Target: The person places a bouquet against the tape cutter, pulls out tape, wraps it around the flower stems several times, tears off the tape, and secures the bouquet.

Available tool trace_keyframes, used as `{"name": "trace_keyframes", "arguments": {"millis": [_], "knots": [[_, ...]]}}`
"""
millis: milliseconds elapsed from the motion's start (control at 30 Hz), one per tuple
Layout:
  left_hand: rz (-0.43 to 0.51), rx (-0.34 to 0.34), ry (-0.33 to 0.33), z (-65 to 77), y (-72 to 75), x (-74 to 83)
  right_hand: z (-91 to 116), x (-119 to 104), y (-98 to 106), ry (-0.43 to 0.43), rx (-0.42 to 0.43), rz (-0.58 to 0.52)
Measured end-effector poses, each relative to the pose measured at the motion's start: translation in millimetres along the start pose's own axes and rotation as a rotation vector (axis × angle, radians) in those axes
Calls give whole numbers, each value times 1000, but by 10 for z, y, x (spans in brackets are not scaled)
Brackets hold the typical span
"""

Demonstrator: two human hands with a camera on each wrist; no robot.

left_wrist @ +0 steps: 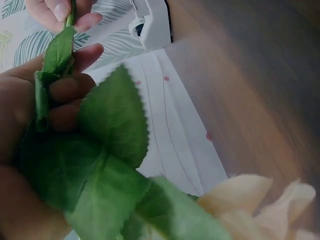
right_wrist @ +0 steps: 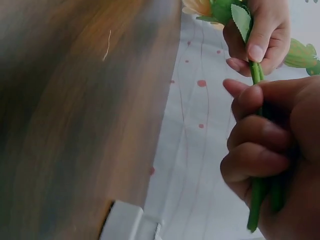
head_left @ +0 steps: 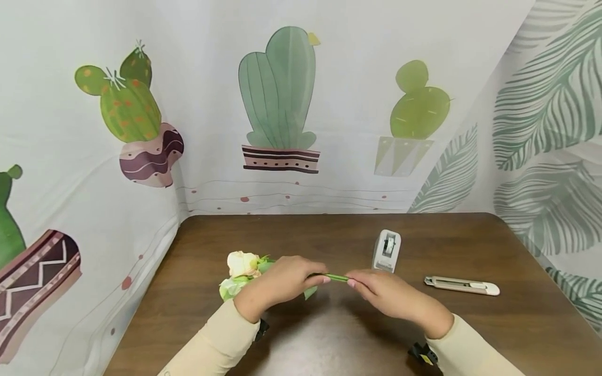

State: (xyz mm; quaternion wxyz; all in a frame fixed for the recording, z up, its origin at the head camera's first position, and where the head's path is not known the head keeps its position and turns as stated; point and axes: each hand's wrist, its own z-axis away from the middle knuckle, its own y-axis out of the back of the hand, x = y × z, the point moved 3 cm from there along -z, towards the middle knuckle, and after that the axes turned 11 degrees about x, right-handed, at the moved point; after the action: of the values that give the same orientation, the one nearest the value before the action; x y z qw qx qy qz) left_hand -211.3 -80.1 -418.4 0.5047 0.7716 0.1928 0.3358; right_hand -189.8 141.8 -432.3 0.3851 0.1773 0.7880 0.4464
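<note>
Both hands hold a small bunch of roses above the table. The pale cream rose heads (head_left: 242, 263) lie to the left, beyond the left forearm. My left hand (head_left: 289, 279) grips the green stems (head_left: 337, 277) just below the leaves, its fingers curled round them. In the left wrist view broad toothed leaves (left_wrist: 117, 117) hang over that palm, with blurred petals (left_wrist: 250, 207) at the lower right. My right hand (head_left: 388, 292) holds the stems' lower part, with curled fingers (right_wrist: 255, 160) round them. Two cut stem ends (right_wrist: 254, 220) stick out below that hand.
A white tape dispenser (head_left: 388, 250) stands on the brown table (head_left: 320, 334), behind the right hand. Further right lies a utility knife (head_left: 462, 285). A cloth printed with cacti and leaves (head_left: 348, 104) hangs behind the table and along its sides.
</note>
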Motion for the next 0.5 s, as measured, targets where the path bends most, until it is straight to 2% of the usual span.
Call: {"name": "trace_keyframes", "arguments": {"millis": [167, 367, 500], "knots": [[-14, 10, -38, -94, -71, 72, 77, -20, 50, 21, 73, 142], [-49, -3, -59, -193, -185, 166, 162, -50, 31, 97, 215, 322], [-80, -5, -81, -233, -282, 231, 226, 6, 8, 101, 255, 378]]}}
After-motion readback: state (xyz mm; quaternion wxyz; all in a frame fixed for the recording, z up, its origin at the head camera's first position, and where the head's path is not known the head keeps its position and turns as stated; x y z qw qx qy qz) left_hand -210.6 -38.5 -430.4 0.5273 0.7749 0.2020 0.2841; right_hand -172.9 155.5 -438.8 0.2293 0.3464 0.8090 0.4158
